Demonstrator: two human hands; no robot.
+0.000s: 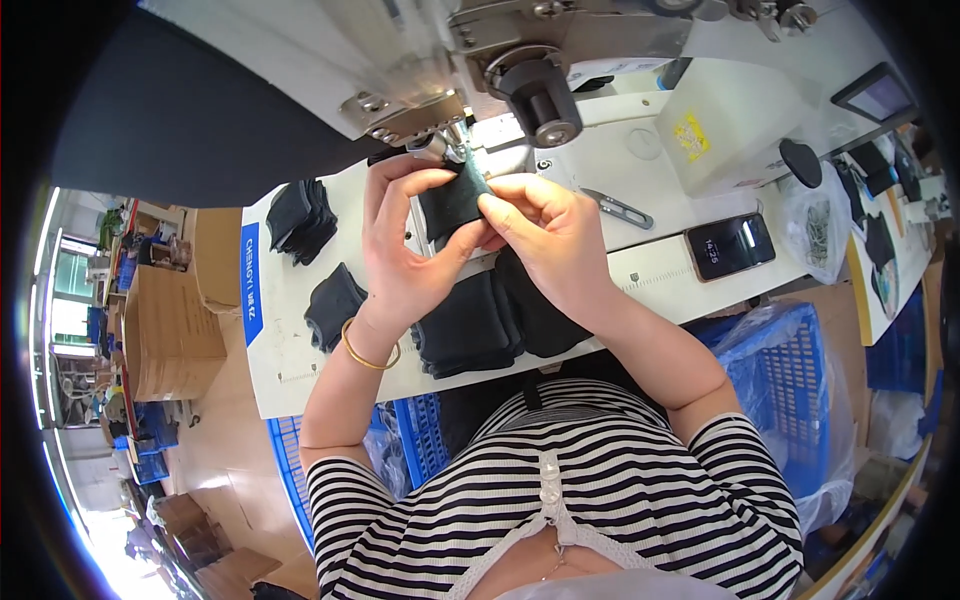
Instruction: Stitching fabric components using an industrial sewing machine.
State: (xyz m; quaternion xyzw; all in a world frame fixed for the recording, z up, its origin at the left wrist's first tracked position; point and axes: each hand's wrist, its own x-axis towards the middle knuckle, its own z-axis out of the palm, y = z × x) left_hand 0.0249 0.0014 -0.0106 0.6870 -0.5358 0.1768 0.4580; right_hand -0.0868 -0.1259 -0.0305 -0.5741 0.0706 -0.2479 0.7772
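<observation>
Both the left hand (pixel 400 245) and right hand (pixel 545 235) pinch a dark sock piece (pixel 452 200) just below the sewing machine's presser foot (pixel 440 148), its long axis pointing toward it.

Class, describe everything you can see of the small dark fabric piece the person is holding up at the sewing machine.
The dark fabric piece is small, soft-looking and nearly black with a greenish tint, like knit cloth. It is held up just under the sewing machine's metal head, its top edge near the presser part. The left hand pinches its left side, the right hand its right edge with fingertips. Its lower part merges with a stack of similar dark pieces on the white table.
</observation>
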